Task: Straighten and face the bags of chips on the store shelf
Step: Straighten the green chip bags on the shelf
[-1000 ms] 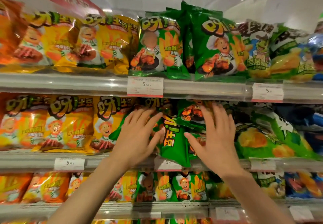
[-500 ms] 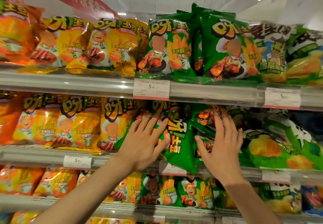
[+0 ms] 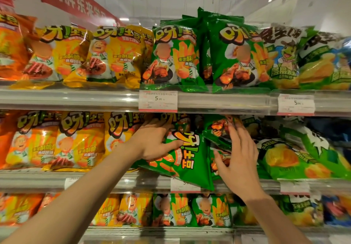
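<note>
On the middle shelf (image 3: pixel 117 182) a green chip bag (image 3: pixel 188 160) lies turned on its side, its lower corner hanging over the shelf's front edge. My left hand (image 3: pixel 153 143) grips its upper left part, thumb on the front and fingers behind. My right hand (image 3: pixel 237 158) rests with spread fingers on a second tilted green bag (image 3: pixel 218 129) just to the right. Yellow bags (image 3: pixel 79 143) stand upright to the left of my hands.
The top shelf holds upright yellow bags (image 3: pixel 106 55) and green bags (image 3: pixel 235 53). Light green bags (image 3: pixel 296 158) lean at the right of the middle shelf. More bags (image 3: pixel 171 209) fill the lowest shelf. Price tags (image 3: pixel 158 101) hang on the rails.
My left hand went from lying flat beside the sideways green bag to gripping it. The right hand slid a little further onto the neighbouring bag. The view shifted down and left.
</note>
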A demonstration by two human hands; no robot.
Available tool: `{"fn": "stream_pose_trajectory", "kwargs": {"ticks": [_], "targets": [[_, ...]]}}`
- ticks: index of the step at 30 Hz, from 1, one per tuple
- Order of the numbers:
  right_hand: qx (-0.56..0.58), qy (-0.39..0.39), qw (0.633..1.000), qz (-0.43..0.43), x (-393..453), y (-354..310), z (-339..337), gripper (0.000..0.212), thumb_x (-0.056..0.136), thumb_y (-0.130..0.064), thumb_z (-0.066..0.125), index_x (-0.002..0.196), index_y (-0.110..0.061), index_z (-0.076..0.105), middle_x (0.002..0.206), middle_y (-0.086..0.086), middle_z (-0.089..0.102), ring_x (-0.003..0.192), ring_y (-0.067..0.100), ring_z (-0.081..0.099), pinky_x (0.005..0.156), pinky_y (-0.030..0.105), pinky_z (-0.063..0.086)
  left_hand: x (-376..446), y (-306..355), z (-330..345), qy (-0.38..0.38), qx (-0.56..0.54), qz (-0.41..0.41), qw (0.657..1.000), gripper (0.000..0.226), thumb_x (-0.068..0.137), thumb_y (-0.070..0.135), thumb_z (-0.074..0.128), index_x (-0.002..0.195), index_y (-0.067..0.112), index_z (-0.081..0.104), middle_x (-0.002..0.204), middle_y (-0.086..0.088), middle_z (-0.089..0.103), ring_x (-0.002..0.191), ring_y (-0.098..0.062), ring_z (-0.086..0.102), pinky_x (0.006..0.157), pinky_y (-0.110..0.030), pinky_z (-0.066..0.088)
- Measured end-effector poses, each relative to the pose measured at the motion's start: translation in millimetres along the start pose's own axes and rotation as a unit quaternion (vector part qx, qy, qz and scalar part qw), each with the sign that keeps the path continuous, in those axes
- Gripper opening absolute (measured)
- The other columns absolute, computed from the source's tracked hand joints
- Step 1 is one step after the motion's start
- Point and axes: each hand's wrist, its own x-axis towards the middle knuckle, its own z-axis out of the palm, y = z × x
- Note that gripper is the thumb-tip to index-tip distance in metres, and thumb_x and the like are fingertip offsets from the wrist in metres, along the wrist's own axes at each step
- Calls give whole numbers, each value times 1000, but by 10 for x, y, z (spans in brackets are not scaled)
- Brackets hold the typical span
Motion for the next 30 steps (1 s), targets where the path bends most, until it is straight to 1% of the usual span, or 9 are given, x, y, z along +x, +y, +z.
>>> {"fn": "stream_pose_trajectory", "kwargs": {"ticks": [2, 5, 10, 15, 18, 21, 25, 27, 30], "targets": [[10, -14, 1000, 0, -5, 24, -23, 77, 93, -35, 60, 156, -20, 17, 159, 9, 21, 148, 27, 17, 117, 57, 20, -42, 6, 21, 28, -7, -1, 1000, 73, 88, 82, 30, 129, 27, 54, 112, -2, 64, 111, -26, 58, 89, -37, 43], [25, -31, 999, -1, 2, 41, -65, 73, 95, -42, 54, 156, -23, 16, 160, 7, 20, 149, 24, 14, 119, 53, 17, -99, -21, 38, 73, -5, -8, 997, 84, 82, 88, 26, 135, 29, 54, 125, -1, 65, 119, -25, 55, 101, -41, 42], [57, -53, 997, 4, 29, 34, -112, 71, 94, -57, 42, 155, -28, 19, 160, 4, 21, 149, 20, 14, 120, 47, 14, -294, -4, -28, 131, -4, -34, 991, 85, 78, 88, 26, 131, 29, 56, 129, 0, 61, 122, -23, 51, 104, -43, 36], [76, -61, 995, 11, 61, 15, -147, 71, 93, -65, 36, 154, -31, 23, 160, 2, 22, 149, 18, 14, 120, 47, 14, -468, -44, -54, 165, -4, -64, 984, 85, 77, 90, 25, 119, 25, 59, 114, 2, 63, 110, -21, 53, 95, -41, 37], [79, -67, 994, 19, 59, -6, -169, 70, 92, -64, 37, 154, -33, 24, 161, 2, 21, 149, 18, 13, 120, 43, 10, -548, -67, -28, 183, -6, -75, 980, 78, 80, 89, 28, 113, 25, 58, 102, 5, 61, 101, -18, 53, 91, -40, 38], [79, -69, 994, 26, 55, -10, -187, 71, 91, -64, 37, 154, -33, 24, 161, 2, 21, 150, 18, 12, 119, 41, 8, -630, -89, -19, 212, -21, -98, 972, 68, 85, 83, 32, 106, 23, 55, 88, 5, 60, 90, -20, 57, 82, -39, 40], [80, -76, 993, 32, 57, -26, -191, 71, 91, -65, 37, 154, -33, 24, 162, 1, 20, 150, 17, 11, 119, 42, 7, -708, -24, 42, 245, -63, -155, 955, 69, 89, 78, 40, 114, 15, 53, 83, -1, 67, 83, -25, 64, 77, -39, 49], [76, -75, 994, 31, 62, -22, -187, 71, 91, -65, 36, 154, -33, 24, 161, 2, 20, 150, 18, 12, 120, 43, 8, -674, 53, 111, 256, -86, -180, 946, 72, 88, 79, 36, 118, 14, 50, 78, 0, 66, 77, -25, 66, 71, -42, 53], [84, -72, 993, 40, 66, -9, -194, 69, 95, -64, 40, 154, -32, 24, 162, 2, 20, 150, 19, 12, 120, 45, 10, -519, 145, 221, 263, -117, -217, 933, 78, 88, 80, 29, 124, 13, 46, 78, -2, 66, 77, -27, 66, 73, -46, 54]]}}
